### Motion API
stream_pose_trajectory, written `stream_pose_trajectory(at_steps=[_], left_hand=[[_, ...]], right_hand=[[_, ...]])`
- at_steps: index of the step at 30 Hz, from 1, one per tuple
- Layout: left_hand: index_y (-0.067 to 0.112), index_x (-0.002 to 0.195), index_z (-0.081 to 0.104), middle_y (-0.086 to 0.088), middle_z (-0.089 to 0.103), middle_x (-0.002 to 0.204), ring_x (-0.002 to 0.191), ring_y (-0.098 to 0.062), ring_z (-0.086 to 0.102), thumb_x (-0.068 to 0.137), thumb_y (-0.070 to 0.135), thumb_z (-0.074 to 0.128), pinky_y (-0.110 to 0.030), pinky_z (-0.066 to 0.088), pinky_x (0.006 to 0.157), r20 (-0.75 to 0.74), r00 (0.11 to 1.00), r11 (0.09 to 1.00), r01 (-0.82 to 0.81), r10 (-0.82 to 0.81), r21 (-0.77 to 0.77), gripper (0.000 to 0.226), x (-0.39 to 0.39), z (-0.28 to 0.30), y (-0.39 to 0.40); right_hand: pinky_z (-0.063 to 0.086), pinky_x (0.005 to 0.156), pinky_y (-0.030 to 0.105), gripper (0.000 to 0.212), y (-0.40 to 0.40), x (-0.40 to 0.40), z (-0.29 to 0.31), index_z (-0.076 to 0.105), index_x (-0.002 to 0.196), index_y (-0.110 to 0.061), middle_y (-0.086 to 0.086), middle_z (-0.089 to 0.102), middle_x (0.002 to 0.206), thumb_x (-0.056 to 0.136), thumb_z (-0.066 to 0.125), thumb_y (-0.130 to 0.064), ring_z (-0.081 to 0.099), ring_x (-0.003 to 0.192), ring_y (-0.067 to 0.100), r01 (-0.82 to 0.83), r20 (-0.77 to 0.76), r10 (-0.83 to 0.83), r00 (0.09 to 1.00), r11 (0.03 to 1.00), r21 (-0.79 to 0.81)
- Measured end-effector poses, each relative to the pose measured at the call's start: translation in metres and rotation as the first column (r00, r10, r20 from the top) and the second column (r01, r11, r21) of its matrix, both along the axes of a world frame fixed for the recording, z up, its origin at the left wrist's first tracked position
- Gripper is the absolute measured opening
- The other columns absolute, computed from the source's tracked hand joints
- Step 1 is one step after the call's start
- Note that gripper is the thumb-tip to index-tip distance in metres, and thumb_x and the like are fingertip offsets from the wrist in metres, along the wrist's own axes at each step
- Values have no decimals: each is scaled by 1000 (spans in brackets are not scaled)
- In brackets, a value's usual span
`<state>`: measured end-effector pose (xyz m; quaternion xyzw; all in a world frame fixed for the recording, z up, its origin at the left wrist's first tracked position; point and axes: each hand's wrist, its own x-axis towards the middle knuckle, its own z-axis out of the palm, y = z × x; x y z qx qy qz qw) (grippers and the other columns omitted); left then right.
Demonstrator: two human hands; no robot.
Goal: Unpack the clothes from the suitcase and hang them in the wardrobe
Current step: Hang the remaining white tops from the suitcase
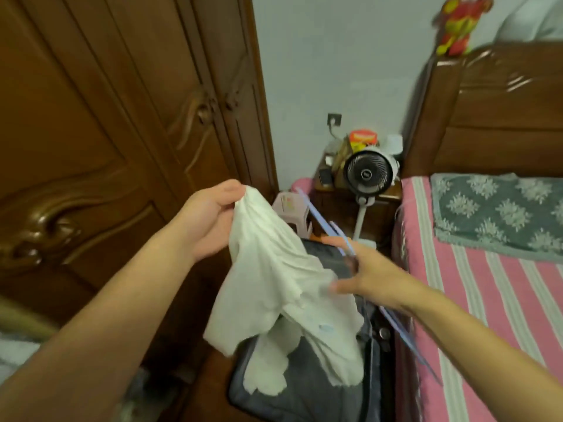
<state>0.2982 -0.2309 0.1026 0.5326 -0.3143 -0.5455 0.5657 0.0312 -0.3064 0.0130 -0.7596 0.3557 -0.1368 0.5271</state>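
My left hand [210,220] pinches the white shirt [283,287] by its top edge, the rest drooping below over the suitcase [307,397]; my right hand [370,277] grips the blue hangers [338,236]; soft, light, floppy cloth, so I'd take it at the collar.

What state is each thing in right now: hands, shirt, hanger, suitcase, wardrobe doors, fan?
Left hand: gripping the white shirt at its top.
Right hand: holding the hanger, blurred.
White shirt: lifted, hanging crumpled over the suitcase, not on the hanger.
Blue hanger: tilted, bare.
Suitcase: on the floor beside the bed; open or shut unclear.
Wardrobe doors: closed.
Fan: upright; running or not unclear.
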Motion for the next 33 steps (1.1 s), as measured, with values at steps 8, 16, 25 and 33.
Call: stream_pose_trajectory(at_steps=[8, 16, 25, 33], left_hand=[[16, 76, 47, -12, 53, 94, 93, -28, 55, 101, 15, 52, -44, 50, 85, 294, 955, 999, -37, 33, 11, 25, -4, 61, 21], [5, 85, 52, -20, 62, 107, 107, -38, 68, 100, -3, 48, -61, 46, 104, -146, 967, 977, -212, 211, 9, 18, -46, 77, 42], [22, 124, 67, -1, 67, 123, 111, -6, 64, 93, 16, 70, -25, 52, 95, 462, 864, 957, -70, 199, -281, 32, -60, 38, 50], [22, 85, 65, 5, 59, 76, 80, -20, 56, 95, 5, 62, -16, 40, 59, 501, 739, 892, -399, 450, -213, 21, -71, -109, 54]], right_hand=[[49, 66, 36, 9, -2, 56, 21, 77, 73, -27, -7, 73, 75, 82, 79, -25, 67, 74, 6, 205, 138, -183, 973, 966, -160], [43, 58, 16, 44, -8, 37, 82, 66, 118, -31, -12, 64, 87, 79, 79, -45, 57, 69, 0, 177, 225, -170, 959, 984, -13], [40, 65, 31, 16, 0, 46, 126, 71, 85, -15, 4, 66, 73, 94, 64, -26, 57, 69, 16, 218, 345, -183, 921, 974, -65], [57, 71, 35, 19, -24, 23, 158, 65, 108, -9, 6, 73, 98, 103, 54, -24, 72, 85, 17, 329, 359, -367, 858, 930, 164]])
